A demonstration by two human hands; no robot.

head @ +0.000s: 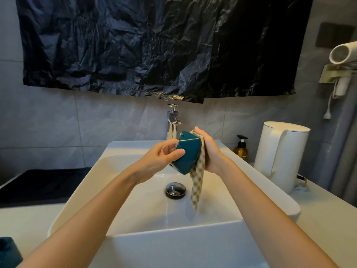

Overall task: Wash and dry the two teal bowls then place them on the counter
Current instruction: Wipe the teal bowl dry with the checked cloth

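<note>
A person stands at a white sink [173, 229], both bare arms reaching out over the basin. The left hand [162, 157] grips a teal bowl [188, 151], thumb on its near side and fingers curled against its base. The bowl is held in the air above the basin, tipped on its side with its base towards the left hand.

The right hand [210, 151] is closed round a checked cloth [197, 182] and presses it against the open side of the bowl. The fingers themselves are hidden behind the bowl. The loose end of the cloth hangs down over the basin, near the round metal drain [175, 190].

A second teal bowl [8, 252] sits on the pale counter [318, 219] at the far lower left, only partly in view.

A chrome tap [173, 122] stands behind the hands. To the right are a brown soap bottle [241, 149] and a white kettle [282, 155], with a hair dryer [343, 53] mounted on the wall above. A black plastic sheet [154, 45] covers the wall over the sink.
</note>
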